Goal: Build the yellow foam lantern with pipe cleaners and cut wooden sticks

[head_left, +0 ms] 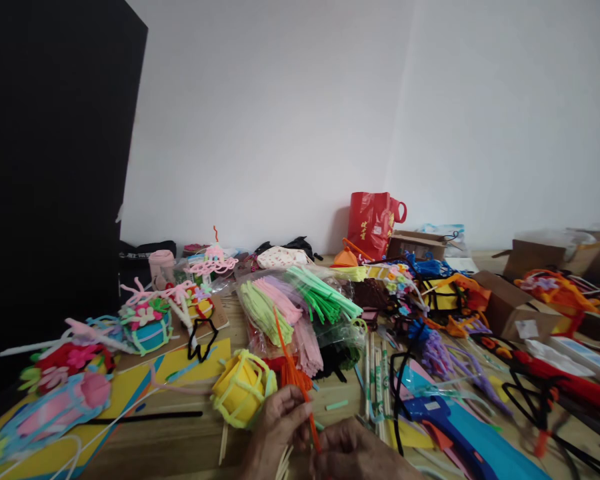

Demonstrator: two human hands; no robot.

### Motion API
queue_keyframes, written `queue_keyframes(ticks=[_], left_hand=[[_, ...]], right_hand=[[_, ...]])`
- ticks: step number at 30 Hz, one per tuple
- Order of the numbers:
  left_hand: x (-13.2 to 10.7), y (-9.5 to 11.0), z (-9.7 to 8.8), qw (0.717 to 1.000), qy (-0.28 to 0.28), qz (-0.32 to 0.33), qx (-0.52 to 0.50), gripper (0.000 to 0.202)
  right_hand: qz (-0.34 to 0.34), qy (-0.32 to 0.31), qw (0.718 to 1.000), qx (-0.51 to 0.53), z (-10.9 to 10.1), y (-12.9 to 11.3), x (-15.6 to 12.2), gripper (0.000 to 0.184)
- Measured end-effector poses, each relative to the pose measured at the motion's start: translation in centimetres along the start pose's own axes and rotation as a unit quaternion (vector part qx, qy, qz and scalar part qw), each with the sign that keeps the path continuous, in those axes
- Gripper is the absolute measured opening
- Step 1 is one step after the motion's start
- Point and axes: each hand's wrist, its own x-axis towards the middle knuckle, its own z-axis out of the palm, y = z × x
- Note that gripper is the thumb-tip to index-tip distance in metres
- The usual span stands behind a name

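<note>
At the bottom edge of the view, my left hand (280,427) and my right hand (353,453) are close together, both pinched on an orange pipe cleaner (293,373) that rises up and to the left from my fingers. A few pale wooden sticks (283,463) poke out below my left hand. Just left of that hand sits a yellow cup wrapped in yellow-green pipe cleaners (240,390). Behind the hands lie clear bags of green, pink and lilac pipe cleaners (300,307).
A blue glue gun (445,427) lies right of my hands beside green sticks (377,380). Pipe-cleaner baskets (147,327) stand on yellow card at left. Cardboard boxes (510,307), a red bag (373,223) and black pipe cleaners (545,400) crowd the right. A dark panel (50,187) blocks the left.
</note>
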Motion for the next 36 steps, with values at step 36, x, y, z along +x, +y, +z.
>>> queue_keyframes(ticks=[36], left_hand=[[-0.8,0.8,0.0,0.999,-0.002,-0.006,0.032,0.046]], right_hand=[[-0.172,0.323,0.87,-0.33,-12.3,0.0,0.2,0.036]])
